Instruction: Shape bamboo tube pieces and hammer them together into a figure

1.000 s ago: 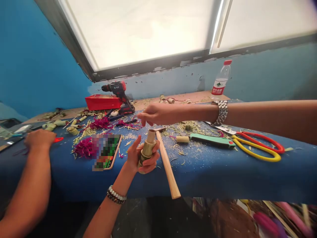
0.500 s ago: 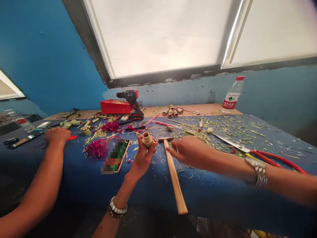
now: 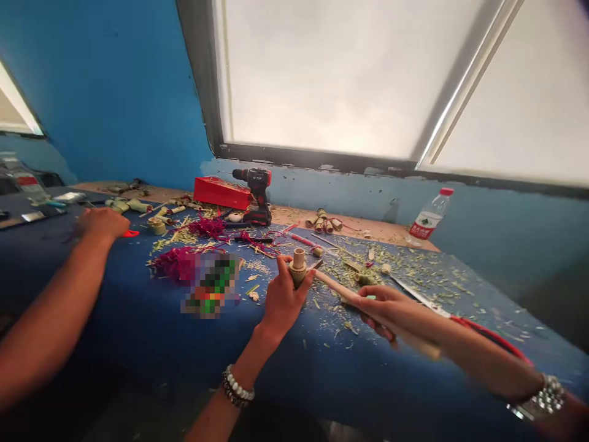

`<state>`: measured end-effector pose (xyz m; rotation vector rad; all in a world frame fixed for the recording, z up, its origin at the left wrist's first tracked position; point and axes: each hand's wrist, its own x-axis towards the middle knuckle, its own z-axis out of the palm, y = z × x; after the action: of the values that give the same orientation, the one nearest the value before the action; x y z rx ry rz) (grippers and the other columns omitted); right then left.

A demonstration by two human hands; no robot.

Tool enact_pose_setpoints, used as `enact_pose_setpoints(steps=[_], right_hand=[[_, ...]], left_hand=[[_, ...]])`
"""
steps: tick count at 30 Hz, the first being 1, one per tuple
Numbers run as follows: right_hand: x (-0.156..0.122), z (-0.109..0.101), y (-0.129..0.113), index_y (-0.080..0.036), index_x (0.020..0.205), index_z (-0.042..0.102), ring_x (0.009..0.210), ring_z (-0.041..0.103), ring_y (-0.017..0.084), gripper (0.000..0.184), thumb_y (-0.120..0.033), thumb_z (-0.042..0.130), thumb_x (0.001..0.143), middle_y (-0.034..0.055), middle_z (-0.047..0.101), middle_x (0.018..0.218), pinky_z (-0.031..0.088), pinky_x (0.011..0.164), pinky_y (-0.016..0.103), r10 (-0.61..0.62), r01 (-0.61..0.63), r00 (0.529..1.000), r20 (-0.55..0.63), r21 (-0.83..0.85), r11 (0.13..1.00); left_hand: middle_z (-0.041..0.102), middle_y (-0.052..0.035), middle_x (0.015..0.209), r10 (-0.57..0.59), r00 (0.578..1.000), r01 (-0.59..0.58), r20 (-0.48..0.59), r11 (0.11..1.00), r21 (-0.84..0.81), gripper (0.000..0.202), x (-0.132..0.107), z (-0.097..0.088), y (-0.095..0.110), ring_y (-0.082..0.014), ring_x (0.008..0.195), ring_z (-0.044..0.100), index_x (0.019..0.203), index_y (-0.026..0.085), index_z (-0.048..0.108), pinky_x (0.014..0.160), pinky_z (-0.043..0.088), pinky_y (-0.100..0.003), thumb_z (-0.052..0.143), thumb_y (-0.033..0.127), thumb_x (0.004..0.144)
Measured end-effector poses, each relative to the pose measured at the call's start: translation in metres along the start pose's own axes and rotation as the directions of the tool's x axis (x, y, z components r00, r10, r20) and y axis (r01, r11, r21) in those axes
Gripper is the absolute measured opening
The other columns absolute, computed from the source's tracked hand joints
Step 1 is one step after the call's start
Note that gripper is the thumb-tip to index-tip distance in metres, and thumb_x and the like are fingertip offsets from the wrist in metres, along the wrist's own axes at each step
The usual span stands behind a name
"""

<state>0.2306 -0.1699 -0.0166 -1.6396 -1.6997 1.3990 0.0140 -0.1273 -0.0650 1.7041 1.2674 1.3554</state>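
My left hand (image 3: 281, 301), with a bead bracelet at the wrist, is closed around a short stepped bamboo tube (image 3: 298, 266) and holds it upright just above the blue table (image 3: 138, 319). My right hand (image 3: 385, 309), with a metal watch on the wrist, is wrapped round the wooden handle of a hammer (image 3: 332, 284). The hammer's head lies close beside the bamboo tube. Motion blurs the handle's near end.
Another person's hand (image 3: 102, 223) rests at the far left by a red tool (image 3: 130, 233). A drill (image 3: 256, 191), red box (image 3: 221, 192), phone (image 3: 209, 286), magenta tassels (image 3: 177, 264), bamboo pieces (image 3: 323, 221), water bottle (image 3: 427, 218) and red-handled scissors (image 3: 488, 334) lie among shavings.
My right hand came back from reaching over the table and closed on the hammer handle. My left hand kept the bamboo tube and brought it over the table. The view swung left.
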Motion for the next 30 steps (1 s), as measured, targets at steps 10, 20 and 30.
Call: enact_pose_setpoints(steps=[10,20,30], right_hand=[[-0.06,-0.028,0.008,-0.022,0.097,0.052,0.046,0.04,0.012,0.044,-0.065,0.05,0.09,-0.0058,0.042,0.061,0.032,0.041,0.025,-0.303,0.206,0.834,-0.461,-0.25,0.946],[-0.065,-0.016,0.002,-0.024,0.091,0.054,0.047,0.038,0.014,0.03,-0.049,0.04,0.099,-0.006,0.039,0.055,0.029,0.048,0.027,-0.467,0.169,0.815,-0.342,-0.631,0.757],[-0.068,-0.03,-0.002,-0.025,0.087,0.052,0.043,0.04,0.015,0.036,-0.057,0.04,0.097,-0.0042,0.044,0.052,0.031,0.043,0.028,-0.492,0.137,0.775,-0.395,-0.655,0.743]], left_hand=[[0.047,0.0038,0.069,0.06,0.988,-0.047,0.14,0.995,-0.092,0.028,0.003,0.02,0.002,-0.0134,0.059,0.038,0.087,0.022,0.046,0.058,0.027,-0.025,0.058,0.047,0.087],[0.036,0.0064,0.062,0.065,0.982,-0.057,0.177,0.997,-0.045,0.025,0.007,0.021,-0.002,-0.011,0.056,0.029,0.077,0.022,0.041,0.056,0.024,-0.026,0.053,0.039,0.09],[0.036,0.0064,0.064,0.064,0.982,-0.047,0.178,0.994,-0.093,0.024,0.005,0.02,-0.002,-0.0109,0.059,0.03,0.077,0.021,0.039,0.057,0.025,-0.026,0.053,0.037,0.088]])
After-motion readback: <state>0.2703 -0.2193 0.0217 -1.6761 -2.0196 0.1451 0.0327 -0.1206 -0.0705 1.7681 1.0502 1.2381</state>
